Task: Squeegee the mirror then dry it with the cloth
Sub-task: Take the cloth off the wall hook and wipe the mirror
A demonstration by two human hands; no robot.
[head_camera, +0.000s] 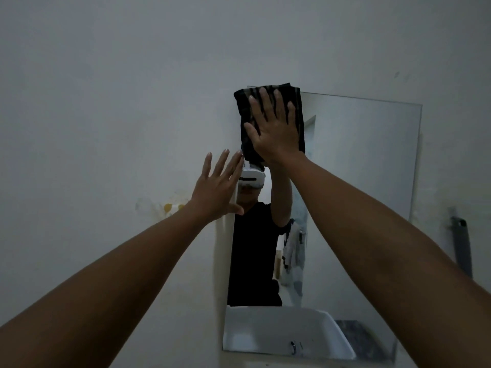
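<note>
Right hand (273, 128) flat, fingers spread, pressing the dark cloth (245, 139) onto the mirror (358, 168) at its top-left corner; cloth overlaps the mirror's top and left edges a bit. Left hand (216, 187) open, fingers splayed, holding nothing, at the mirror's left edge just below-left of the cloth; contact with wall (106, 102) or glass can't be confirmed. Grey squeegee-like tool (462, 245) against the wall right of the mirror. White sink (279, 330) shows reflected at the mirror's bottom.
</note>
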